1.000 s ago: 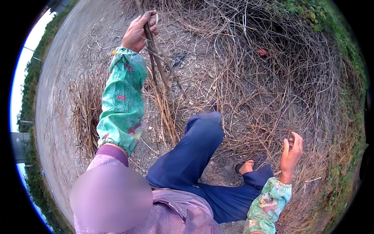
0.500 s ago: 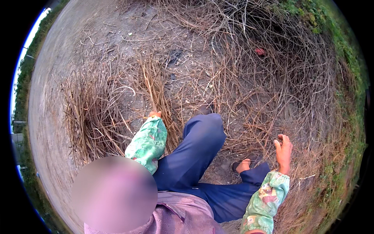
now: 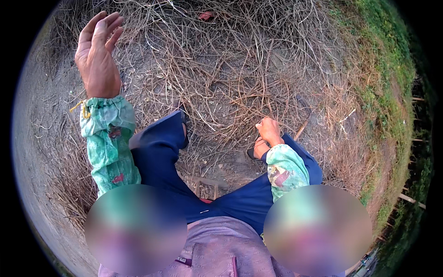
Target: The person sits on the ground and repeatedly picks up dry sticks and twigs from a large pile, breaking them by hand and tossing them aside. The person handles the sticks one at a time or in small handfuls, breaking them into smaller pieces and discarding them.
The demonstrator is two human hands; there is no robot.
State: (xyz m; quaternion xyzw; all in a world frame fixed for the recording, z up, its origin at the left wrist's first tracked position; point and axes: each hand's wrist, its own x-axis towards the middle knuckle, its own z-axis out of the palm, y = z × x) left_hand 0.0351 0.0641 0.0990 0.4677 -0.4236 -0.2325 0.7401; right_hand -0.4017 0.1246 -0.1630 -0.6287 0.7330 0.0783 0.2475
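Observation:
My left hand [image 3: 98, 60] is raised at the upper left with its fingers apart and nothing in them, over bare soil beside the twigs. My right hand [image 3: 270, 131] is low by my right foot [image 3: 260, 147], its fingers curled closed. What they hold, if anything, is hidden. Loose thin brown twigs [image 3: 217, 104] lie tangled on the ground between and beyond my feet, close to my right hand. A heap of cut sticks [image 3: 71, 187] shows behind my left forearm, partly covered by my sleeve and a blurred patch.
A dense pile of dry branches [image 3: 277, 27] spreads across the far side, with a small red scrap [image 3: 206, 16] in it. Green weeds [image 3: 374, 60] border the right. Part of a wooden piece [image 3: 207, 181] shows between my legs.
My left hand has come off the stick bundle and risen, open. My right hand has dropped inward to my right foot and closed. The view has swung right, shifting the heaps leftward.

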